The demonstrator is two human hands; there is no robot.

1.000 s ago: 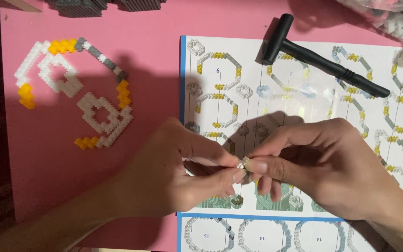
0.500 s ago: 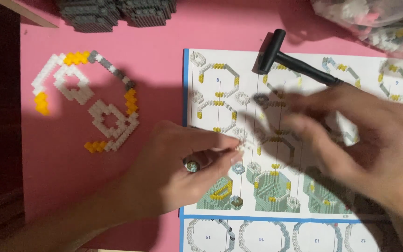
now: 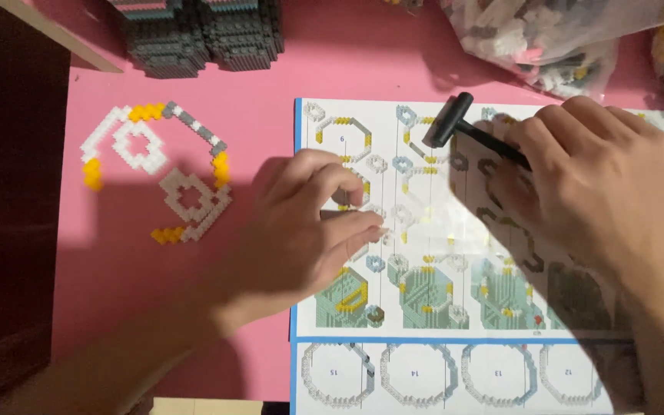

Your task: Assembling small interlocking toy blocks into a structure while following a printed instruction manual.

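1. A head-worn camera looks down on a pink worktop (image 3: pixel 270 84) where a person builds with tiny bricks.
2. The left hand (image 3: pixel 309 230) rests at the left edge of an instruction sheet (image 3: pixel 424 323). Its thumb and fingertips are pinched narrowly together; whether a piece sits between them cannot be told.
3. The right hand (image 3: pixel 601 184) lies on the sheet's upper right part, its fingers curled over the handle of a small black hammer (image 3: pixel 455 123). The hammer's head pokes out to the left of the knuckles.
4. Near the worktop's left edge lies a flat partial build (image 3: pixel 163 173) of white, grey and yellow bricks, curved, with two square openings. It looks only partly done next to the closed rings pictured on the sheet.
5. The sheet is white with a blue border. It shows rows of step diagrams, green-tinted pictures lower down, and grey rings along its bottom strip.
6. At the worktop's far edge stand dark grey stacked brick blocks (image 3: pixel 201 34).
7. In the far right corner sits a clear plastic bag (image 3: pixel 547 38) of loose pieces, so many bricks appear unused.
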